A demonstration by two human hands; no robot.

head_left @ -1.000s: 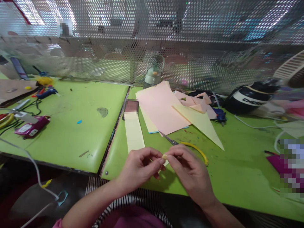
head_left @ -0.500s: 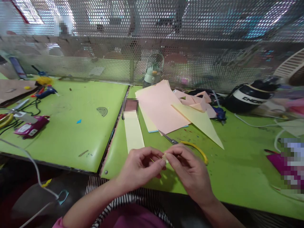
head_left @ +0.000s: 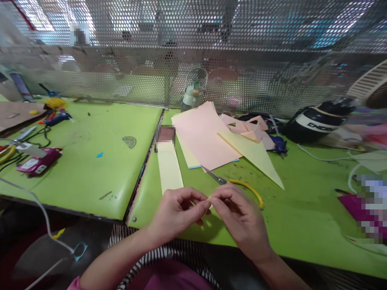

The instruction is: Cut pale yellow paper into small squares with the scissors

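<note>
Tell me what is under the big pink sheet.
Under the pink sheet lies a yellow sheet with a blue edge below it. The scissors' blade tip slips under its near corner. The rest is covered.

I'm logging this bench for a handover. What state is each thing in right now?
left hand: pinched shut on the small paper piece
right hand: pinched shut on the same piece
small paper piece: held between both hands, above the table
scissors: lying flat, unheld, blades closed
yellow paper strip: flat on the table
pink sheets: lying loosely stacked
water bottle: upright
</note>
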